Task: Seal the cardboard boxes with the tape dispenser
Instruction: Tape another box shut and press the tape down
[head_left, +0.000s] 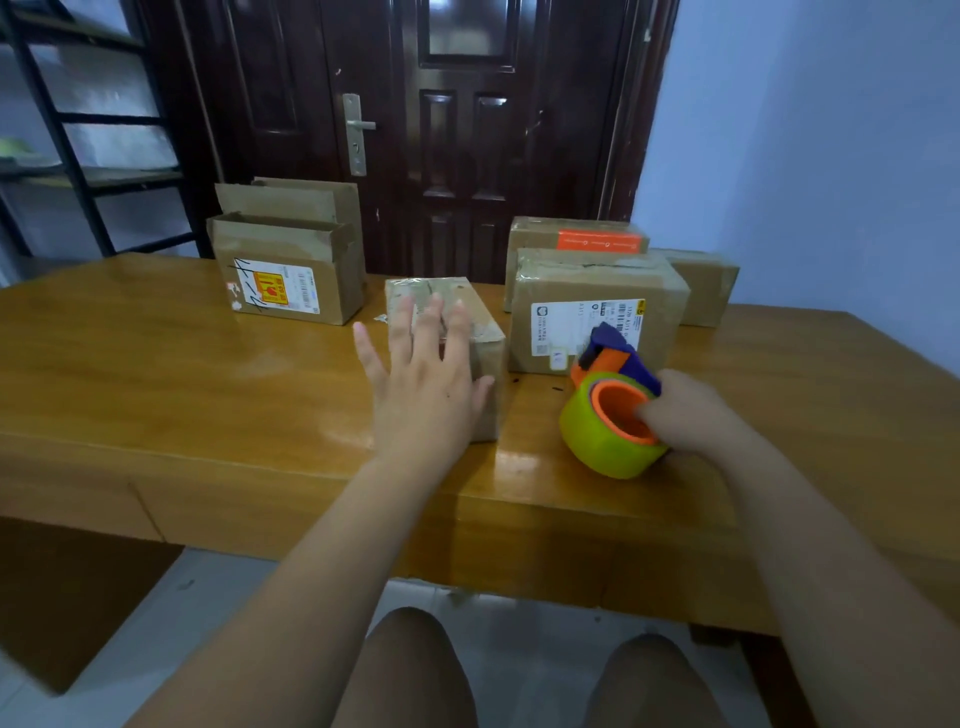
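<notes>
Right now the left hand (428, 384) is spread flat, fingers straight, over the top of the small box (441, 288) mid-table; can't tell if it's actually pressing. Right hand (691, 410) grips the tape dispenser (597, 436), fingers hooked into the orange core, roll just beside the box's right side, near the table (208, 389) front edge. Small box top looks glossy, so probably taped already. Closed boxes (587, 291) sit at right; open box (291, 280) back left has flaps up. Reads as steadying the small box for a strip. Next move: blade end onto the box edge, left hand holding firm so it doesn't slide
</notes>
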